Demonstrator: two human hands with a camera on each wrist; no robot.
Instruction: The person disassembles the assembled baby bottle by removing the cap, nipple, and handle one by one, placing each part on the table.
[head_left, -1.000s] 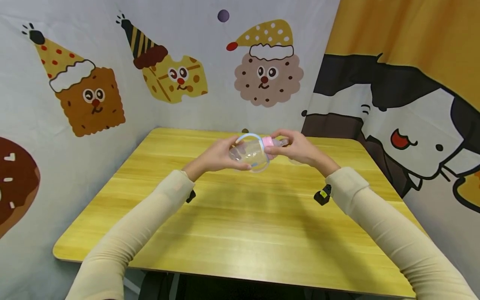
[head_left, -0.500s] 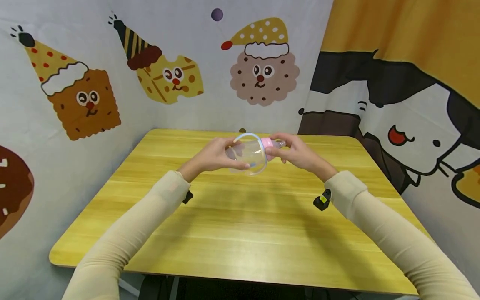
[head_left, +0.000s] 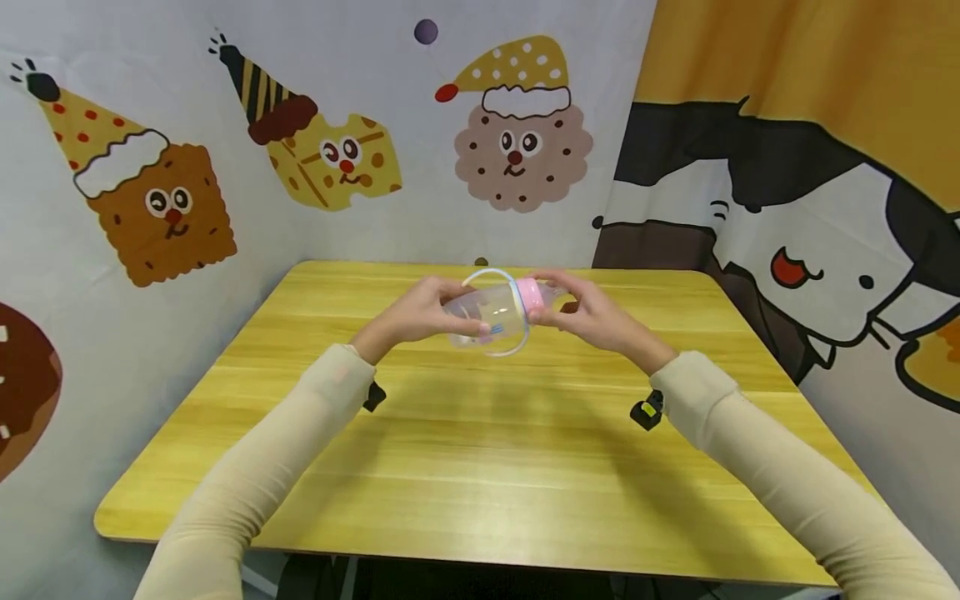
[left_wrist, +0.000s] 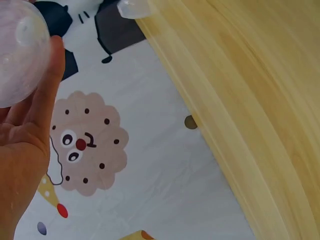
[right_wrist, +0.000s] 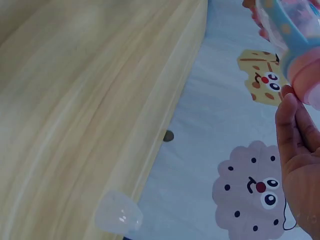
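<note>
A clear baby bottle is held sideways above the table. It has a pink collar, a teat pointing right, and a pale blue ring with two side handles. My left hand grips the bottle's body near its base, thumb in front and fingers behind. With thumb and fingers, my right hand holds the pink collar, the fingers partly covering the teat. In the left wrist view the rounded bottle base rests against the hand. The right wrist view shows the blue handle ring beside the collar.
A translucent cap stands on the yellow wood-grain table near its far edge; my right hand hides it in the head view. Behind the table hangs a curtain printed with cartoon snacks. Both wrists carry small black cameras.
The bottle has shifted slightly left and its body has rolled, bringing blue markings and the lower handle round. My right fingers have changed position on the pink collar; the left hand keeps its grip.
</note>
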